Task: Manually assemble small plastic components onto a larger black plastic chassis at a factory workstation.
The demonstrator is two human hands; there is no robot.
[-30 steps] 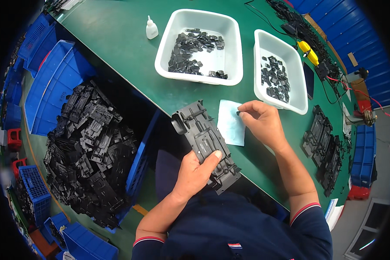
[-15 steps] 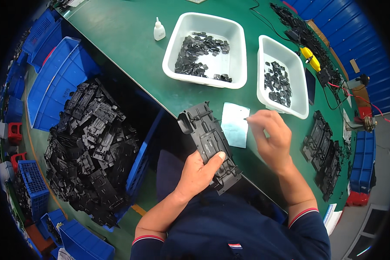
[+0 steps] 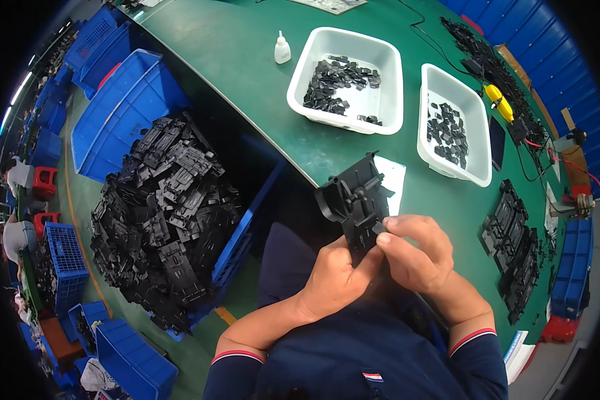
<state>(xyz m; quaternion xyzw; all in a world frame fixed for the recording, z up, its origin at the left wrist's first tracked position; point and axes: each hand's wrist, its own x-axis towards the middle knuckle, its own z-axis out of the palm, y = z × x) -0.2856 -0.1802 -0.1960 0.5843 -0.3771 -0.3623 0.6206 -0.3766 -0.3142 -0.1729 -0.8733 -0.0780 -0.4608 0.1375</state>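
My left hand [image 3: 333, 279] is closed around the lower end of a black moulded plastic chassis part [image 3: 360, 210], which tilts up in front of my body. At its far left corner a rounded cup shape sticks out. My right hand [image 3: 421, 255] pinches a small flat black piece [image 3: 379, 228] between thumb and forefinger, close against the chassis; whether the two touch I cannot tell. Behind the chassis, a white sheet [image 3: 395, 179] lies partly hidden on the green table [image 3: 247, 73].
Two white tubs [image 3: 395, 100] [image 3: 485, 163] hold small black pieces, with a white dropper bottle [image 3: 282, 49] nearby. More chassis parts [image 3: 510, 247] lie at right. On the left, a blue crate [image 3: 107, 127] overflows with black parts. A yellow tool [image 3: 499, 103] and cables lie at far right.
My right hand has come down and left from over the white sheet to the chassis. The chassis has been tilted up and turned in my left hand. The whole view has shifted a little.
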